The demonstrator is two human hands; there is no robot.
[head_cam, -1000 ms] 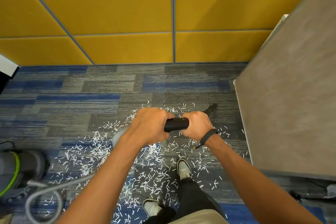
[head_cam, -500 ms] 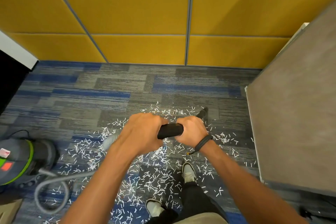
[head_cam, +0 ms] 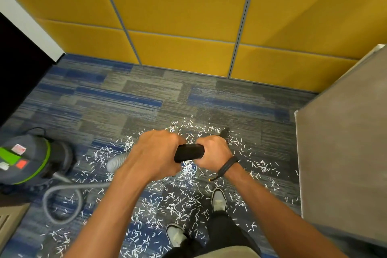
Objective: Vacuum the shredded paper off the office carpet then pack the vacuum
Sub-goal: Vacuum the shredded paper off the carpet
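Head view looks down on both of my hands wrapped around the black wand handle (head_cam: 189,153): my left hand (head_cam: 155,155) curls over its near-left end where the ribbed grey hose (head_cam: 62,190) joins, my right hand (head_cam: 213,151) clamps the far-right end. Beyond my right hand I see the nozzle tip (head_cam: 224,132) down at the carpet (head_cam: 129,102). Shredded paper (head_cam: 180,201) lies scattered across the carpet around my shoes and under my hands. At the left the grey and green vacuum canister (head_cam: 31,159) sits on the carpet, its hose looping near it. A grey desk (head_cam: 343,153) stands at the right, with yellow wall panels (head_cam: 180,16) on the far side.
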